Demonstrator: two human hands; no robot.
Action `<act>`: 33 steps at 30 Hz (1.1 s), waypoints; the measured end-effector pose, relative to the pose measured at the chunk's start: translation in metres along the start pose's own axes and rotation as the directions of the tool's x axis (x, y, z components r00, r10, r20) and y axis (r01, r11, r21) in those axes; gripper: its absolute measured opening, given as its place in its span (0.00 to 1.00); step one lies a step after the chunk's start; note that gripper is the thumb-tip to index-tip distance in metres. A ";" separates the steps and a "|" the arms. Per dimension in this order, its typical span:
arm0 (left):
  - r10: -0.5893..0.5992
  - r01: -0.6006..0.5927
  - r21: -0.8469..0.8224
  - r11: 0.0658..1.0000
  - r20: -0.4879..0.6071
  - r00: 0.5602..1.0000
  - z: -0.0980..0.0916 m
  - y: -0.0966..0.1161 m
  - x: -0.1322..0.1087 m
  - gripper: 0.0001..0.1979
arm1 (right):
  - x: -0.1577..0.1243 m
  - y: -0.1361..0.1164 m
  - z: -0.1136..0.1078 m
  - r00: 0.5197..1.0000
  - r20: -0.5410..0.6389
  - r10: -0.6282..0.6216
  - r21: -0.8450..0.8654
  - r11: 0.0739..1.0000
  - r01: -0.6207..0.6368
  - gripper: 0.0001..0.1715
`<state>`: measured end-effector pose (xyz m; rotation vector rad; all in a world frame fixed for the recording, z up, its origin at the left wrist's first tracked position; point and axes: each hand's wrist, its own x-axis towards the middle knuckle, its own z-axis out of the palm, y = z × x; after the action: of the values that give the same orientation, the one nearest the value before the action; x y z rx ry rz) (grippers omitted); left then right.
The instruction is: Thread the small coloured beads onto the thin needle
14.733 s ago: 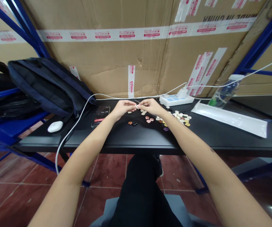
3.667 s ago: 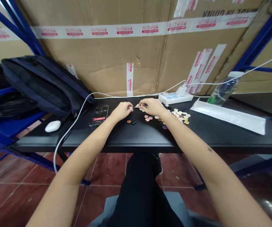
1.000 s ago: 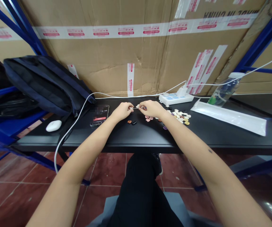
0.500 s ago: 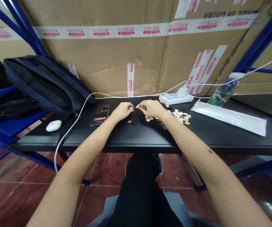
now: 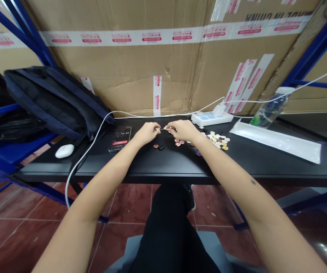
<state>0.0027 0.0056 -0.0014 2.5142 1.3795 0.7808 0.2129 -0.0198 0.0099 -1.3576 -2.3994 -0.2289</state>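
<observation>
Both my hands are raised slightly over the black table (image 5: 180, 167), fingertips almost meeting. My left hand (image 5: 146, 132) pinches a small white bead (image 5: 158, 129). My right hand (image 5: 182, 130) is closed on a thin needle-like pin (image 5: 164, 129) whose tip points at the bead. Under the hands lie two dark beads (image 5: 158, 146) and a few pink ones (image 5: 178, 142). A heap of white, yellow and brown beads (image 5: 217, 139) sits just right of my right wrist.
A phone (image 5: 120, 139) lies left of my left hand, a white mouse (image 5: 64, 151) farther left beside a dark backpack (image 5: 55, 102). A white power strip (image 5: 211, 118), a plastic bottle (image 5: 270, 110) and a long clear packet (image 5: 277, 141) sit at the back right. Cardboard boxes (image 5: 166, 57) stand behind.
Hardly anything has moved in the last second. Both hands stay together over the same spot, with the bead and pin held between them.
</observation>
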 end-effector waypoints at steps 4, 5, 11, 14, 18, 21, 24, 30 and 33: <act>0.007 -0.007 0.000 1.000 0.001 1.000 0.001 -0.002 0.000 0.12 | 0.000 0.000 0.000 1.000 0.018 0.004 0.017 1.000 -0.005 0.17; 0.008 -0.008 0.003 1.000 0.003 1.000 0.002 -0.002 0.000 0.12 | 0.000 -0.001 0.000 0.999 0.029 0.012 0.034 0.999 -0.013 0.17; 0.015 -0.015 0.014 1.000 0.006 1.000 0.004 -0.004 0.001 0.12 | -0.001 -0.004 -0.004 0.995 0.097 0.029 0.093 0.995 -0.038 0.16; 0.016 -0.016 0.019 1.000 0.005 1.000 0.003 -0.004 0.001 0.12 | -0.001 -0.004 -0.004 0.996 0.090 0.024 0.071 0.997 -0.030 0.17; 0.008 -0.008 0.012 1.000 0.001 1.000 0.001 -0.003 0.001 0.12 | 0.000 -0.003 -0.003 0.999 0.046 0.013 0.005 1.000 -0.013 0.18; 0.007 -0.007 0.005 1.000 -0.005 1.000 0.001 -0.003 0.001 0.12 | 0.000 -0.002 -0.003 1.000 0.027 0.004 -0.036 0.999 -0.003 0.18; 0.000 0.000 -0.003 1.000 -0.016 1.000 0.001 -0.002 0.001 0.12 | 0.000 -0.002 -0.002 1.000 0.029 0.000 -0.053 0.999 0.001 0.18; -0.056 0.054 -0.053 0.997 -0.046 0.997 0.003 -0.004 0.002 0.11 | 0.001 -0.005 0.000 0.998 -0.004 0.057 -0.056 0.997 -0.057 0.17; -0.069 0.066 -0.056 0.996 -0.056 0.996 0.003 -0.004 0.002 0.11 | 0.001 -0.006 0.000 0.999 -0.017 0.050 -0.070 0.996 -0.051 0.17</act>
<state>0.0026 0.0099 -0.0047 2.4087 1.4339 0.8720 0.2075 -0.0217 0.0108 -1.4401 -2.3622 -0.3121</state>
